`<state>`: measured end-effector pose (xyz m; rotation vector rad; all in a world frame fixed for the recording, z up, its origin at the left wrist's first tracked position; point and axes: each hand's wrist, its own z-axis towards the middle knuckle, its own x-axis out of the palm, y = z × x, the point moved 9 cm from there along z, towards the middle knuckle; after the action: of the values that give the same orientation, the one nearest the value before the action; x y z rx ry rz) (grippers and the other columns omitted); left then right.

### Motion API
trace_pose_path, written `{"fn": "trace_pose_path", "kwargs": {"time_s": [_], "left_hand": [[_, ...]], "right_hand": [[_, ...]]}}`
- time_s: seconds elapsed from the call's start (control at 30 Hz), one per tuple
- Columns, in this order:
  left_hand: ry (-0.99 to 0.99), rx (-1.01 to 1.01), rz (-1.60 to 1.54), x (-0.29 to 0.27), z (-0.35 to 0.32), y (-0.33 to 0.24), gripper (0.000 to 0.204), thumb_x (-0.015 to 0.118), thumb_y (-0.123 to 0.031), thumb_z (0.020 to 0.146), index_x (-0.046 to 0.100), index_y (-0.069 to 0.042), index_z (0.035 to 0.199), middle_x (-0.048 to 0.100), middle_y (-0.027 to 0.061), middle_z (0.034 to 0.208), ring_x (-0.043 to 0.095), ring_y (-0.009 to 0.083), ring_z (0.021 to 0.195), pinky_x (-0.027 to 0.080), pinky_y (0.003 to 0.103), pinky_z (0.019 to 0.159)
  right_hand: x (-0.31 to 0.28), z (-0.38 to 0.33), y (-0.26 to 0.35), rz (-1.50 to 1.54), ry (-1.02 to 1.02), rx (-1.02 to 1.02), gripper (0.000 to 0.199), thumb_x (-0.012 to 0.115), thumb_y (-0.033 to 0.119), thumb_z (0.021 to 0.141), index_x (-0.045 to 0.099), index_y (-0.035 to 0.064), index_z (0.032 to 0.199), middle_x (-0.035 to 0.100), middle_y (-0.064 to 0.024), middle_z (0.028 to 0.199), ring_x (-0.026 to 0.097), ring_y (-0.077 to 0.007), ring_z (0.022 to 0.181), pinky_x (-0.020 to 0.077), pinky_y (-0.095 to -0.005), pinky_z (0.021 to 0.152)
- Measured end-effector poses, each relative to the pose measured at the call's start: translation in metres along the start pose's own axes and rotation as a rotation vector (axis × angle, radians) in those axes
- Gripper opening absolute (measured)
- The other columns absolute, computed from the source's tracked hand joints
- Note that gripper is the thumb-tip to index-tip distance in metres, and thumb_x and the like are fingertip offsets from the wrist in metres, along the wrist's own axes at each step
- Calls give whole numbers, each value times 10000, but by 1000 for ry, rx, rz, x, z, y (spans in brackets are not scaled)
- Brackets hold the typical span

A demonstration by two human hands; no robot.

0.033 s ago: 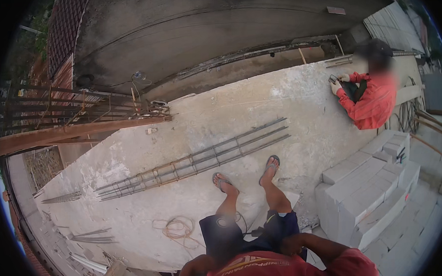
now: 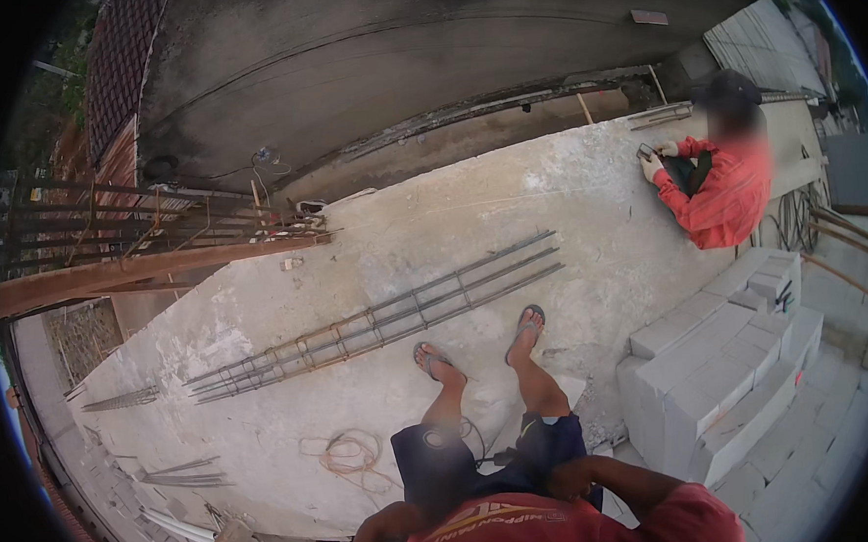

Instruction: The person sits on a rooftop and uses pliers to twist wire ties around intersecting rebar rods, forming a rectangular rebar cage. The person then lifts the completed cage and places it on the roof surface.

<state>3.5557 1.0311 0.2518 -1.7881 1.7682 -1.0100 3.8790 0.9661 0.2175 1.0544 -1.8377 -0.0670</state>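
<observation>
Both my arms come in at the lower edge and bend inward to my dark shorts. My right hand rests against the right side of the shorts, its fingers hard to make out in shadow. My left hand lies low by the left side of the shorts, dark and partly hidden. I see no object at either hand. Beyond my sandalled feet, a long rebar cage of bars tied with stirrups lies slantwise on the concrete slab.
A co-worker in a red shirt crouches at far right, gloved hands at a small dark object. Pale blocks are stacked at right. A coiled cord and loose bars lie left. A rusty beam meets the slab's far edge.
The surroundings sit slightly further left in the picture now. My hands and the co-worker's pose look the same.
</observation>
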Motion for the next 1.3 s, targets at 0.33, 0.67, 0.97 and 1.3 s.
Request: {"fn": "trace_pose_path", "kwargs": {"time_s": [0.33, 0.67, 0.97, 1.3], "left_hand": [[-160, -137, -51, -39, -3, 9, 248, 550, -266, 874, 714, -85, 912, 701, 118, 915, 658, 294, 880, 507, 386, 782], [-83, -189, -8, -36, 28, -13, 273, 554, -301, 854, 722, -87, 883, 708, 136, 919, 666, 311, 860, 508, 400, 754], [60, -211, 128, -34, 60, -78, 294, 535, -321, 861, 710, -86, 835, 692, 153, 867, 659, 324, 817, 500, 421, 719], [-592, -553, -300, -174, 134, -83, 299, 603, -299, 896, 665, -45, 1041, 705, 158, 979, 686, 293, 904, 526, 373, 799]], "right_hand": [[-7, -8, 19, 91, -70, 191, 171, 589, 247, 818, 589, 104, 722, 523, 2, 621, 507, -141, 525, 430, -319, 436], [-16, -31, -4, 58, -146, 152, 210, 593, 285, 826, 603, 76, 819, 516, -29, 674, 503, -168, 572, 444, -327, 474], [-36, -66, -25, 33, -40, 151, 171, 555, 248, 837, 592, 89, 786, 543, -33, 671, 548, -180, 572, 478, -350, 470], [-180, -69, -7, -396, -477, 21, 286, 562, 269, 815, 694, 16, 838, 689, -160, 791, 678, -314, 703, 537, -459, 644]]}}
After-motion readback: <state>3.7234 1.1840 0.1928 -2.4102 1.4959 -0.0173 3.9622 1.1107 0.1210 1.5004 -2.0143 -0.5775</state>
